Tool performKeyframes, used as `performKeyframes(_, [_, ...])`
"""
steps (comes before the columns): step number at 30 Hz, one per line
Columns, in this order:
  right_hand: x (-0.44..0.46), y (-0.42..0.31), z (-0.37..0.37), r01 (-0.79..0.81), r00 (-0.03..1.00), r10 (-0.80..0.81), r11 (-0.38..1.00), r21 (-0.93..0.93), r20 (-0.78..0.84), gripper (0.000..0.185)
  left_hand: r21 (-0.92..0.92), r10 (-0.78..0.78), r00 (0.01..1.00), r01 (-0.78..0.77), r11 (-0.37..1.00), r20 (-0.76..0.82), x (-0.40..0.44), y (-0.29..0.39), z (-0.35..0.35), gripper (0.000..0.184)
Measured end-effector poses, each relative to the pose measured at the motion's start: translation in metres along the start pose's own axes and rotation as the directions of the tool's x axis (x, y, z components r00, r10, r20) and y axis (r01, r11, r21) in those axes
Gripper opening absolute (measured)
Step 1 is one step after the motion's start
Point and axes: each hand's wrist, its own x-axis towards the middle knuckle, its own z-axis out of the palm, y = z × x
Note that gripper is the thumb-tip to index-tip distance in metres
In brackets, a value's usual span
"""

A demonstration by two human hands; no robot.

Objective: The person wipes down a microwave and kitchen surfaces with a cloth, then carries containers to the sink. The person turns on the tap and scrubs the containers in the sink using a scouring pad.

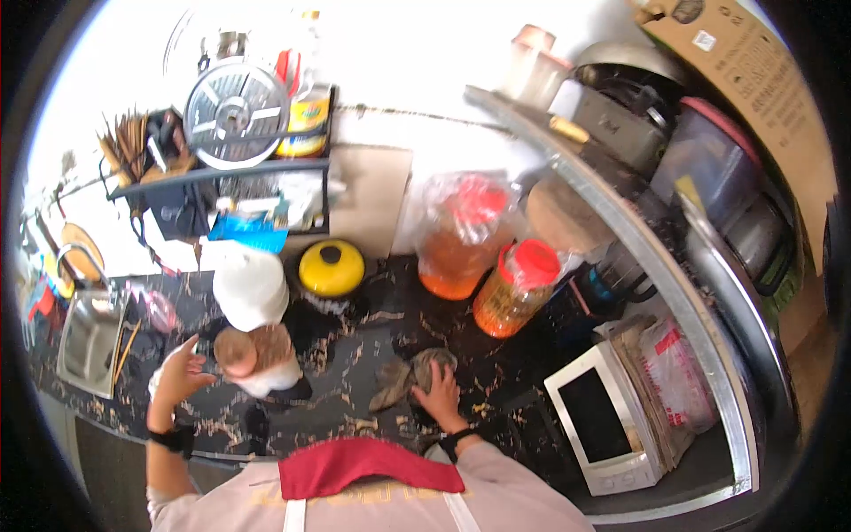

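Observation:
My right hand (437, 395) presses on a crumpled grey-brown cloth (403, 376) lying on the black patterned countertop (346, 403). Its fingers are bent over the cloth's right part. My left hand (188, 371) is raised at the left, thumb and fingers apart, with nothing in it. Just right of it stands a jar with a brown lid (236, 351) and a pale lower part. Behind that jar is a white rounded container (251, 288). A yellow lidded pot (331, 268) sits farther back.
Two red-lidded jars, one bagged (456, 257) and one uncovered (514, 297), stand at the back right. A white microwave (601, 421) is at the right under a metal-edged shelf (612, 208). At the left are a sink (91, 341) and chopsticks (127, 350). A black rack (257, 168) stands behind.

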Motion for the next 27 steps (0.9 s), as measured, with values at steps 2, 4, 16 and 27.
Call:
performKeyframes(2, [0.000,0.002,0.001,0.011,0.999,-0.010,1.000,0.019,-0.034,0.080,-0.100,0.232,0.968,-0.241,0.965,-0.092,0.013,0.058,-0.050,0.054])
performKeyframes(4, [-0.002,0.002,0.000,0.010,0.999,-0.011,1.000,-0.026,-0.034,0.081,-0.084,0.153,0.984,-0.160,0.983,-0.087,0.012,0.174,-0.093,0.039])
performKeyframes(16, [0.002,0.011,-0.002,0.002,0.999,-0.001,1.000,-0.023,0.033,0.079,0.184,0.712,0.700,-0.707,0.683,0.051,0.261,0.584,-0.022,0.070])
performKeyframes(27, [0.006,0.016,0.002,0.099,0.991,-0.103,0.993,-0.059,-0.080,0.074,-0.070,0.774,0.583,-0.807,0.586,-0.248,0.472,0.708,0.100,0.099])
